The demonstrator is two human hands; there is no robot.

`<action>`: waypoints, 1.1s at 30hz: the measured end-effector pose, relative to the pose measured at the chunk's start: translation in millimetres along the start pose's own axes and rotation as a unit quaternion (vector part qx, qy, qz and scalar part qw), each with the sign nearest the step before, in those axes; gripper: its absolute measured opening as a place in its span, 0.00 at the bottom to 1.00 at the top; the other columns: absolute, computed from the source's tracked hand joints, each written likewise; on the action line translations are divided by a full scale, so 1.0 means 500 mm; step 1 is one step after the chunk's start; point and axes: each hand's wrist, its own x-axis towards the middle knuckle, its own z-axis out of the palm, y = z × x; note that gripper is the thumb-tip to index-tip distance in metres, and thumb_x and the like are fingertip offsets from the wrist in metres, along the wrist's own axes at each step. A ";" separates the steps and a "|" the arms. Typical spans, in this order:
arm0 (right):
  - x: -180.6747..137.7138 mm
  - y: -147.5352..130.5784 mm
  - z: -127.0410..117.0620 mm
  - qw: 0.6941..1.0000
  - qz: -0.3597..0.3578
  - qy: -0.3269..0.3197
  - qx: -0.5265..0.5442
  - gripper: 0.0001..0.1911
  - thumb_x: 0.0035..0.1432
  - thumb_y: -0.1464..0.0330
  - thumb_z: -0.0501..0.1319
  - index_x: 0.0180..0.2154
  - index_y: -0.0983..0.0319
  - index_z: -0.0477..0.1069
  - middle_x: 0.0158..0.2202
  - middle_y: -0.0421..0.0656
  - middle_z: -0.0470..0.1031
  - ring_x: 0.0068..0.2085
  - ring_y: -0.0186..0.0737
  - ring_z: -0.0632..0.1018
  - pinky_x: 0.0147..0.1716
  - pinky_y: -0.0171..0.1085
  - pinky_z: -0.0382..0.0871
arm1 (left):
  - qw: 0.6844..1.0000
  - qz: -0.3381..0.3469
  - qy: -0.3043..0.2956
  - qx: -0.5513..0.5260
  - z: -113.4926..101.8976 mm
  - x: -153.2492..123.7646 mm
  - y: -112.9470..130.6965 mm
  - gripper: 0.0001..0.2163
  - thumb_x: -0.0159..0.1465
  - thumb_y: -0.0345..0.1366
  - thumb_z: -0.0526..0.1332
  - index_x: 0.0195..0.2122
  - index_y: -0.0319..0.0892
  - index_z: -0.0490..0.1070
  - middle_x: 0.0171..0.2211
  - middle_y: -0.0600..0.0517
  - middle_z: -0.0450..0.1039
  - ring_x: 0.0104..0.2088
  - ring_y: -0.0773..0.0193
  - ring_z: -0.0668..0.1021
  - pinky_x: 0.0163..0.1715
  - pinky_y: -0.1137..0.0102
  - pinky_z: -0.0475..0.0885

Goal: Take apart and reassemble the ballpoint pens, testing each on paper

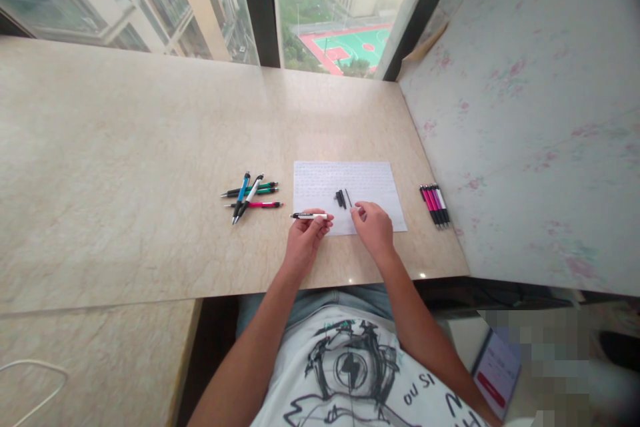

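Note:
In my left hand [306,233] I hold the white barrel of a pen [309,216], its black clip end pointing left. It lies level over the lower left edge of a sheet of paper [370,177] covered in lines of writing. My right hand [373,227] rests over the right part of the sheet with thumb and fingers pinched together; what is between them is too small to make out. Just beyond those fingertips a thin dark ink refill [349,197] lies on the paper. Beside it are short black pen parts [341,199].
Left of the paper, several pens [249,199] in blue, white, green and pink lie crossed in a loose pile. A row of pink, purple and white pens [435,205] sits by the flowered wall [530,113]. Windows border the marble-patterned tabletop [125,167] at the back.

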 end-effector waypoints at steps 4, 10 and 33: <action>-0.017 -0.008 -0.007 0.996 0.009 0.015 0.082 0.15 0.62 0.62 0.55 0.40 0.62 0.77 0.37 0.50 0.80 0.35 0.44 0.77 0.39 0.42 0.70 | 1.000 -0.001 -0.001 0.004 -0.002 0.002 -0.002 0.12 0.56 0.39 0.72 0.37 0.40 0.74 0.35 0.49 0.80 0.33 0.69 0.79 0.36 0.73 0.71; -0.056 -0.057 0.007 0.850 0.200 -0.134 0.468 0.18 0.56 0.54 0.59 0.37 0.62 0.75 0.26 0.41 0.74 0.24 0.34 0.70 0.22 0.33 0.62 | 1.000 0.017 -0.010 0.011 -0.001 0.002 -0.004 0.10 0.56 0.39 0.71 0.36 0.41 0.75 0.35 0.51 0.79 0.34 0.68 0.79 0.39 0.71 0.71; -0.020 0.004 0.002 0.916 0.135 -0.038 0.376 0.12 0.56 0.60 0.61 0.37 0.61 0.73 0.33 0.45 0.80 0.32 0.40 0.80 0.32 0.38 0.72 | 0.966 0.120 -0.012 0.231 -0.011 -0.003 0.007 0.09 0.56 0.39 0.70 0.33 0.40 0.77 0.28 0.53 0.74 0.30 0.66 0.74 0.35 0.71 0.67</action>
